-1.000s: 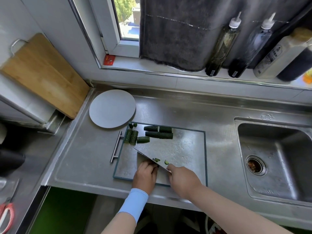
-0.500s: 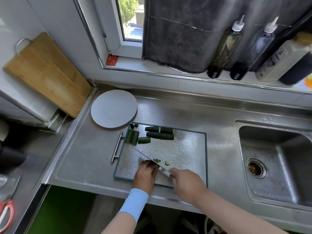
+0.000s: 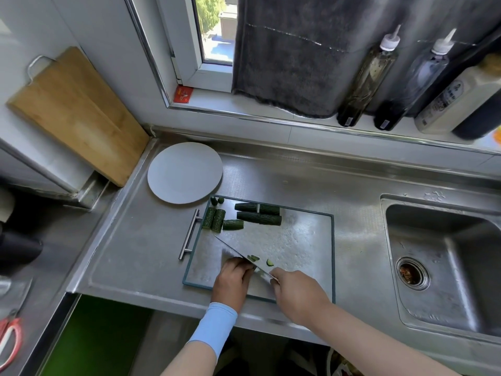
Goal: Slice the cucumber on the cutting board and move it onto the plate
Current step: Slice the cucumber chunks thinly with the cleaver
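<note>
right hand point(image 3: 298, 291): is being kept curled round the knife point(image 3: 235, 251) above the near edge of the board point(image 3: 301, 240); the handle is being hidden inside the grip.
knife: is being held on a slant, its tip being pointed toward the board's far left corner and the flat of its blade being laid against the knuckles of the left hand point(image 3: 233, 278).
left hand: is being rested on the near left part of the board with its fingers being bent under against the blade; what is being pinned beneath them is being hidden, so it cannot be told whether anything is being pinched.
sleeve point(image 3: 214, 329): a light blue one is being worn on the left wrist.
slices point(image 3: 254, 258): a few small green bits are being left just past the blade by the left fingertips, with one more lying a little to their right.
cucumber point(image 3: 259, 213): the uncut lengths are being kept at the board's far left corner, two long ones side by side along the far edge, three shorter ones to their left, and two small ends at the corner itself.
plate point(image 3: 185, 172): is being kept on the counter point(image 3: 135, 253) just beyond the board's far left corner.
bar point(image 3: 188, 234): a metal handle is being carried along the board's left edge.
sink point(image 3: 444, 264): is being shown at the counter's right end, apart from the board.
wooden board point(image 3: 78, 115): is being leaned on the wall at the counter's far left corner.
bottles point(image 3: 366, 77): are being stood along the sill, beside a dark towel point(image 3: 292, 50).
</note>
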`<state>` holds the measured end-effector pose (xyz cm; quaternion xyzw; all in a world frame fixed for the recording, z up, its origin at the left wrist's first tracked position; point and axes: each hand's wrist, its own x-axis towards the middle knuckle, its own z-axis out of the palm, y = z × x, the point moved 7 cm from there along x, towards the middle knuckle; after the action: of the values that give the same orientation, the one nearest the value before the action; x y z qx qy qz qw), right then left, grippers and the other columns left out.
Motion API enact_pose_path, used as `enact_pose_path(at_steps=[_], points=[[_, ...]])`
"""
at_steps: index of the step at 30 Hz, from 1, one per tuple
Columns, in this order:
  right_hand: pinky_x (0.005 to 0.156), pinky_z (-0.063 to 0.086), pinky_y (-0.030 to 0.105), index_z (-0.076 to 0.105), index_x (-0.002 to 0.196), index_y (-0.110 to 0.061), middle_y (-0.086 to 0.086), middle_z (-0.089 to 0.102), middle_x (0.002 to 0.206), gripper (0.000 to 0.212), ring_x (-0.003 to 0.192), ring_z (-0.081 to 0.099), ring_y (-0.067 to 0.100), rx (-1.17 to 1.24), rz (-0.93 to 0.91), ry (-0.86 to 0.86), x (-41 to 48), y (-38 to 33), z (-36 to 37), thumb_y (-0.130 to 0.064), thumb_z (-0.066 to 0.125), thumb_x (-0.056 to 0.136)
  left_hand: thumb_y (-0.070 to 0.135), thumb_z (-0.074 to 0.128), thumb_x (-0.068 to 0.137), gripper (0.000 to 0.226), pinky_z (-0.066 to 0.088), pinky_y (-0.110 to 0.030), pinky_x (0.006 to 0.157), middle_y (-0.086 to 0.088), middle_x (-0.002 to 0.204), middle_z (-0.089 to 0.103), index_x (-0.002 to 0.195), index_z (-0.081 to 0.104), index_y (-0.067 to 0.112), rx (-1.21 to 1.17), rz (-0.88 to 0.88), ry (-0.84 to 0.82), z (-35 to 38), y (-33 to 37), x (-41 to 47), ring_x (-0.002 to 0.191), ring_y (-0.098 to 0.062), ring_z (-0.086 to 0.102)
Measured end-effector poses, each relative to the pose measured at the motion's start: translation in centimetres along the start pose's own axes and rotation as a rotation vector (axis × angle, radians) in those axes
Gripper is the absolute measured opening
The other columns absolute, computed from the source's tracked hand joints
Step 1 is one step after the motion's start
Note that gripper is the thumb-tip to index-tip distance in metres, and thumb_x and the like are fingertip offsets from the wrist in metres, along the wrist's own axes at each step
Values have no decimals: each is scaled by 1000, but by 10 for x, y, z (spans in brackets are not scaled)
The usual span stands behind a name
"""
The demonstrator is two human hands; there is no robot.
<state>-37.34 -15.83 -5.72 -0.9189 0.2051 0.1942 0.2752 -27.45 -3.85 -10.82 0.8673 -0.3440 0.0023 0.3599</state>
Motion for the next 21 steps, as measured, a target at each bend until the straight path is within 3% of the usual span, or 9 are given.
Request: enact_pose_path(at_steps=[3,8,17,21], points=[[69,47,38,55,106,-24,4,63,85,20,74,56,26,12,9,-15,0,0,2,-28,35,104,1,83,68,23,48,-18,82,-2,93,68,86,75,12,-9,10,4,0,-1,0,89,-11,59],[62,41,36,55,112,-20,4,59,83,21,71,52,25,10,17,-18,4,-4,6,-24,35,104,0,83,68,22,46,-17,80,-3,91,68,85,75,12,-8,8,3,1,-3,0,89,-12,58],[72,51,41,54,114,-22,8,65,90,23,80,60,29,7,17,-46,15,-6,6,-26,34,104,1,76,74,18,52,-27,74,-3,95,66,89,73,10,13,40,-40,3,-1,-3,90,-18,58],[74,51,39,57,118,-23,6,67,94,27,83,60,28,-1,-5,-22,12,-5,4,-27,35,104,1,80,71,20,49,-22,74,-2,88,66,86,74,12,12,-9,-20,1,-2,-1,86,-16,57]])
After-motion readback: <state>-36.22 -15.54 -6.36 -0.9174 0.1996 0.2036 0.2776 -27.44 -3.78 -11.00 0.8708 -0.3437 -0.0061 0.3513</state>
